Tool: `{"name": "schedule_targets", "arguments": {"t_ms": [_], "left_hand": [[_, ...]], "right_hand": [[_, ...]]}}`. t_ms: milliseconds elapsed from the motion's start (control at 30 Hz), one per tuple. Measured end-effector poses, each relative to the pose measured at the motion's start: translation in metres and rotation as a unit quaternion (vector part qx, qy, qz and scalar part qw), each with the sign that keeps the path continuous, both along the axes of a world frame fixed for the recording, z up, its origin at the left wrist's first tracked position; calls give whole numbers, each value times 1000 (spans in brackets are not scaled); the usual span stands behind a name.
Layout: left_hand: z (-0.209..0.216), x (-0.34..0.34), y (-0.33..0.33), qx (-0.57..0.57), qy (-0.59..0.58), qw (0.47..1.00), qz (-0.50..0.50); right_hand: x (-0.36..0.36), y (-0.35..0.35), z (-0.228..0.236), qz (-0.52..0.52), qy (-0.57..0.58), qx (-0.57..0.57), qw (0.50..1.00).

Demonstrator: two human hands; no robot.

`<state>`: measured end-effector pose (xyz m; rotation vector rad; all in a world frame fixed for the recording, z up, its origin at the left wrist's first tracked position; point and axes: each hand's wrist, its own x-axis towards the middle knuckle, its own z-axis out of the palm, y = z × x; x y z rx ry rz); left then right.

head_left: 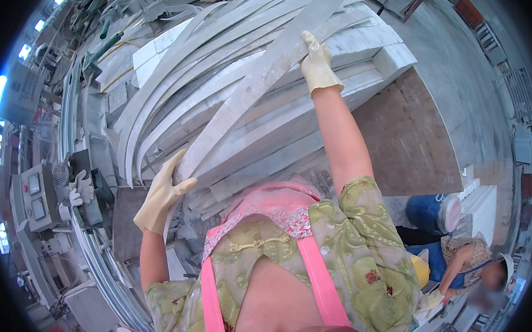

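Observation:
A long, flat grey-white strip [245,104], which looks like stone, slants across a stack of similar strips. My left hand [162,195], in a cream rubber glove, holds its near end between the thumb and the fingers. Farther along, my right hand [319,61] in a matching glove grips the strip's right edge, thumb on top; its other fingers are mostly hidden. Beneath lie several long thin strips [180,74], fanned and bent-looking, on thick white blocks [393,60].
A brown board [409,134] lies right of the stack. At the lower right, another person [463,264] bends near a blue drum [431,211]. Machine rails [97,265] and a control box [39,199] stand to the left, with white gloves [82,187] beside them.

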<state>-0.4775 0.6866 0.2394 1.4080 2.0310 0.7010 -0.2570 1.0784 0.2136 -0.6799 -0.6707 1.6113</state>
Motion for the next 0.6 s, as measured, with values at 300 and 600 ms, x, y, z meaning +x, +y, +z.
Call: {"name": "schedule_targets", "arguments": {"t_ms": [300,600], "left_hand": [[39,5,34,79,138,985,63],[72,15,78,127,181,975,18]], "right_hand": [[-2,30,85,-85,-29,221,971],[36,83,127,-122,-4,289,949]]}}
